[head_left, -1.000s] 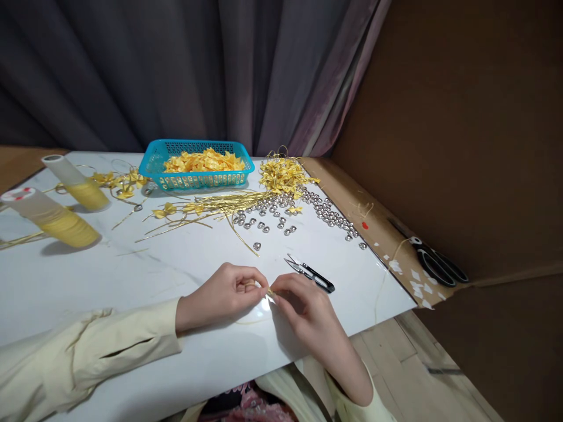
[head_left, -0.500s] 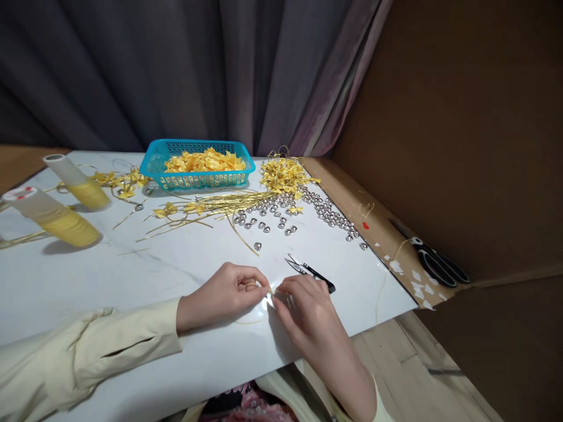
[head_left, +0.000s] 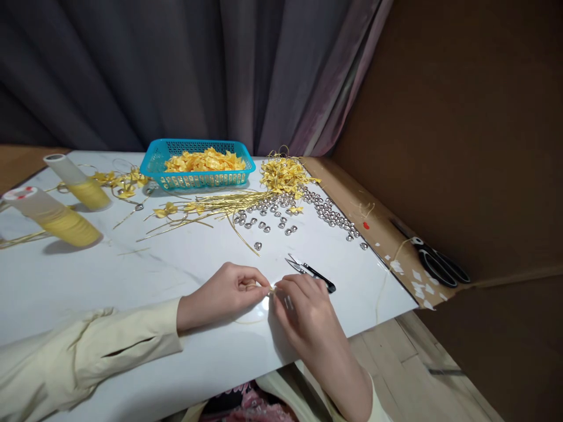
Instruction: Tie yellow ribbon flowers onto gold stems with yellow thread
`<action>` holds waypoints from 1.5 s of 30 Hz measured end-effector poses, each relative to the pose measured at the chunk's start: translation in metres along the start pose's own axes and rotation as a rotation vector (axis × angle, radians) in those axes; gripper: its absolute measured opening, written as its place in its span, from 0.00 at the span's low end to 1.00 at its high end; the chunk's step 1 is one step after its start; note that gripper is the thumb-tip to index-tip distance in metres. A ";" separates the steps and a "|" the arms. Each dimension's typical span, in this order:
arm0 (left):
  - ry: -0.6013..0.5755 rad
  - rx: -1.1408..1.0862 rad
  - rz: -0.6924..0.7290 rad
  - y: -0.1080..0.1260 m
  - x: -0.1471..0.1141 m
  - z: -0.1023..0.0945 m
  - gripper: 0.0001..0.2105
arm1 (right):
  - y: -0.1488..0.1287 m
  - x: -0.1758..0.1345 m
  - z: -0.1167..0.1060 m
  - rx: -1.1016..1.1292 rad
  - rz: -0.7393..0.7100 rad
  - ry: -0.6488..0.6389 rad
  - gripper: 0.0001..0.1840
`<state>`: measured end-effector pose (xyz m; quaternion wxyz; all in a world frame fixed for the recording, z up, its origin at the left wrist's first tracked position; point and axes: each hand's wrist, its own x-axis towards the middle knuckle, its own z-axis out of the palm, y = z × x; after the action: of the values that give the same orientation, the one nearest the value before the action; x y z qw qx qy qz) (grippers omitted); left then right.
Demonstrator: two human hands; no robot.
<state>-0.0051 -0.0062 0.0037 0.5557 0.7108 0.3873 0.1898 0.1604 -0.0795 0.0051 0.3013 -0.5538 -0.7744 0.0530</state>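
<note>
Thumb and forefinger of my left hand (head_left: 233,291) are pinched on a thin yellow cord (head_left: 250,285), part of which loops inside the fingers. My right hand (head_left: 308,310) meets it fingertip to fingertip, also pinching the cord; the exact spot between the tips is small and partly hidden. A faint curve of cord hangs below the left hand over the white table top. Just behind the right hand lies a pair of black thread snips (head_left: 311,274), blades pointing left.
A blue basket (head_left: 153,170) of yellow ribbon bows stands at the back. Beside it are a pile of yellow bows (head_left: 284,173), gold cords (head_left: 229,202) and scattered silver bells (head_left: 328,211). Two thread spools (head_left: 65,225) stand left; black-handled scissors (head_left: 440,264) lie right on cardboard.
My right hand has shifted very slightly, its wrist a little to the left. My left hand keeps its pinch, and the items on the table stay in place.
</note>
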 end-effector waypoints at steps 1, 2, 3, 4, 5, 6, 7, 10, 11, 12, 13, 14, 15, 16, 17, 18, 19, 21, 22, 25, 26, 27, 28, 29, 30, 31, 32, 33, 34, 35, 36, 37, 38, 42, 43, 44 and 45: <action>0.001 -0.006 -0.003 0.000 0.000 0.000 0.14 | 0.000 0.000 0.000 -0.009 0.004 0.007 0.08; 0.001 -0.012 -0.007 0.001 0.000 0.000 0.14 | 0.000 -0.001 -0.001 -0.014 0.010 0.012 0.08; 0.002 -0.017 -0.011 0.001 0.000 0.000 0.13 | 0.000 -0.001 -0.001 -0.018 0.017 0.015 0.09; 0.001 -0.020 -0.015 0.002 0.000 0.000 0.13 | 0.000 -0.001 -0.001 -0.022 0.021 0.016 0.09; 0.001 -0.022 -0.017 0.002 0.000 0.000 0.13 | -0.001 -0.001 -0.001 -0.028 0.020 0.015 0.09; 0.001 -0.022 -0.019 0.003 0.000 0.000 0.13 | -0.001 -0.001 0.000 -0.033 0.014 0.015 0.09; 0.000 -0.020 -0.021 0.004 -0.001 0.000 0.13 | 0.000 -0.001 0.000 -0.038 0.009 0.017 0.09; -0.005 -0.018 -0.029 0.004 0.000 0.000 0.13 | 0.000 0.000 0.002 -0.034 -0.013 0.010 0.10; -0.007 -0.019 -0.034 0.004 0.000 0.000 0.13 | 0.001 0.000 0.003 -0.027 -0.018 0.008 0.11; -0.010 -0.021 -0.040 0.004 0.000 0.000 0.13 | 0.001 0.000 0.004 -0.018 -0.025 0.006 0.11; -0.008 -0.023 -0.043 0.003 0.000 0.000 0.14 | 0.001 0.000 0.004 -0.010 -0.028 0.004 0.11; -0.007 -0.024 -0.046 0.002 0.000 0.001 0.14 | 0.001 0.000 0.005 -0.003 -0.028 0.001 0.11; -0.006 -0.025 -0.048 0.001 0.000 0.001 0.14 | 0.001 -0.001 0.005 0.003 -0.024 -0.005 0.11; -0.005 -0.027 -0.048 0.001 0.001 0.001 0.14 | 0.001 -0.001 0.006 0.010 -0.019 -0.012 0.11; -0.004 -0.028 -0.048 0.000 0.001 0.001 0.14 | 0.001 -0.001 0.006 0.016 -0.013 -0.017 0.11; -0.004 -0.031 -0.049 0.000 0.001 0.001 0.14 | 0.000 -0.001 0.005 0.020 -0.005 -0.017 0.11; -0.006 -0.038 -0.050 0.000 0.001 0.001 0.14 | 0.000 -0.001 0.005 0.021 0.002 -0.015 0.10; -0.012 -0.062 -0.054 0.001 0.001 0.000 0.14 | 0.000 -0.001 0.002 0.018 0.015 -0.005 0.08; -0.015 -0.077 -0.057 0.002 0.000 -0.001 0.14 | 0.001 -0.001 0.001 0.017 0.022 0.001 0.07; -0.026 -0.113 -0.067 0.003 0.000 -0.003 0.14 | 0.002 -0.001 -0.003 0.033 0.035 -0.004 0.05; -0.027 -0.120 -0.071 0.004 0.001 -0.004 0.14 | 0.002 -0.001 -0.004 0.044 0.036 -0.008 0.05; -0.027 -0.126 -0.075 0.004 0.001 -0.005 0.13 | 0.002 -0.001 -0.004 0.056 0.035 -0.012 0.05; -0.027 -0.132 -0.078 0.004 0.002 -0.006 0.13 | 0.002 -0.001 -0.004 0.068 0.032 -0.013 0.06; -0.027 -0.138 -0.081 0.004 0.002 -0.006 0.13 | 0.002 -0.001 -0.004 0.078 0.029 -0.012 0.06; -0.028 -0.144 -0.083 0.004 0.003 -0.006 0.13 | 0.002 -0.001 -0.003 0.085 0.027 -0.008 0.06; -0.030 -0.150 -0.085 0.005 0.003 -0.006 0.13 | 0.002 -0.001 -0.002 0.090 0.024 -0.004 0.06; -0.031 -0.153 -0.088 0.005 0.003 -0.006 0.13 | 0.002 -0.001 -0.001 0.093 0.021 0.000 0.06; -0.035 -0.152 -0.092 0.006 0.003 -0.006 0.13 | 0.002 -0.001 -0.001 0.093 0.017 0.002 0.06; -0.037 -0.151 -0.097 0.006 0.003 -0.006 0.13 | 0.002 -0.001 0.000 0.091 0.014 0.007 0.07; -0.039 -0.148 -0.102 0.007 0.003 -0.006 0.13 | 0.002 -0.001 0.001 0.089 0.012 0.012 0.07; -0.041 -0.146 -0.106 0.007 0.003 -0.006 0.13 | 0.002 -0.001 0.001 0.086 0.010 0.018 0.07; -0.041 -0.145 -0.107 0.007 0.002 -0.006 0.13 | 0.002 -0.001 0.001 0.083 0.007 0.022 0.07; -0.042 -0.145 -0.107 0.007 0.002 -0.006 0.13 | 0.002 -0.001 0.002 0.079 0.004 0.026 0.07; -0.038 -0.141 -0.104 0.008 0.002 -0.005 0.13 | 0.002 0.000 0.003 0.070 -0.018 0.027 0.08; -0.037 -0.138 -0.104 0.008 0.001 -0.005 0.13 | 0.002 0.000 0.003 0.068 -0.022 0.025 0.08; -0.036 -0.135 -0.105 0.009 0.001 -0.005 0.12 | 0.002 0.001 0.003 0.066 -0.026 0.024 0.09; -0.035 -0.132 -0.104 0.009 0.001 -0.005 0.12 | 0.002 0.001 0.004 0.064 -0.028 0.024 0.09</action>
<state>-0.0049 -0.0030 0.0132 0.6171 0.6547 0.4006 0.1734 0.1598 -0.0772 0.0018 0.3288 -0.5334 -0.7764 0.0669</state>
